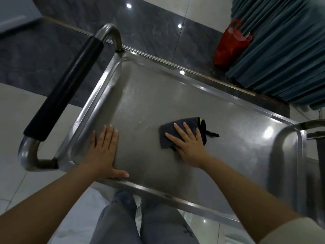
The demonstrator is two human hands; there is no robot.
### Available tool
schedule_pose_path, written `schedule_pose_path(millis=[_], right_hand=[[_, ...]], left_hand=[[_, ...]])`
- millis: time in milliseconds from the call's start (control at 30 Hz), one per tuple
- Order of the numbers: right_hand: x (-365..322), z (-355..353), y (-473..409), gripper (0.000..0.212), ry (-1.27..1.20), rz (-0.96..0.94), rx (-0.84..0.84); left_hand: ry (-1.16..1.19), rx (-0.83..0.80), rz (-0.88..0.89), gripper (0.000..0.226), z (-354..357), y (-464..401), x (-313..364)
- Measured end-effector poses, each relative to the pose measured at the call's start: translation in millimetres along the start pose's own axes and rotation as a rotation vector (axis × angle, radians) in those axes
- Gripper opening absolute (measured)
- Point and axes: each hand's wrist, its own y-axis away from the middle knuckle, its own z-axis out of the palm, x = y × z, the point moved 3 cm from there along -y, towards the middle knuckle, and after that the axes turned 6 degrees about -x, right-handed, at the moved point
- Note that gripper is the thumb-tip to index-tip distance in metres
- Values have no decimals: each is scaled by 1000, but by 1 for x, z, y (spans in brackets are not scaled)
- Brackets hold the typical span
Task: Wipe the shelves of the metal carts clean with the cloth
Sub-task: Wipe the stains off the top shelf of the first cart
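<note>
Right hand [189, 145] flat, fingers straight, pressing cloth [168, 136] on shelf [237, 138]; left hand [103, 152] flat, empty, bracing; far-left corner risks being missed.

Both arms are reaching forward and down, bare forearms out. The left hand [103, 152] is lying flat, fingers straight and together, thumb sticking out sideways. The right hand [189, 143] is pressing down palm-first, fingers spread and straight, wrist slightly bent.
</note>
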Motion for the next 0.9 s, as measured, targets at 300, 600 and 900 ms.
schedule_pose_path(millis=[300, 600, 900], right_hand=[[26, -64, -128, 54, -185, 137, 22], [28, -83, -138, 59, -192, 18, 60], [-24, -42, -38, 26, -634, 58, 212]], left_hand=[[25, -13, -98, 156, 2, 4, 8], [26, -23, -95, 154, -3, 4, 7], [20, -22, -52, 153, -8, 7, 6]])
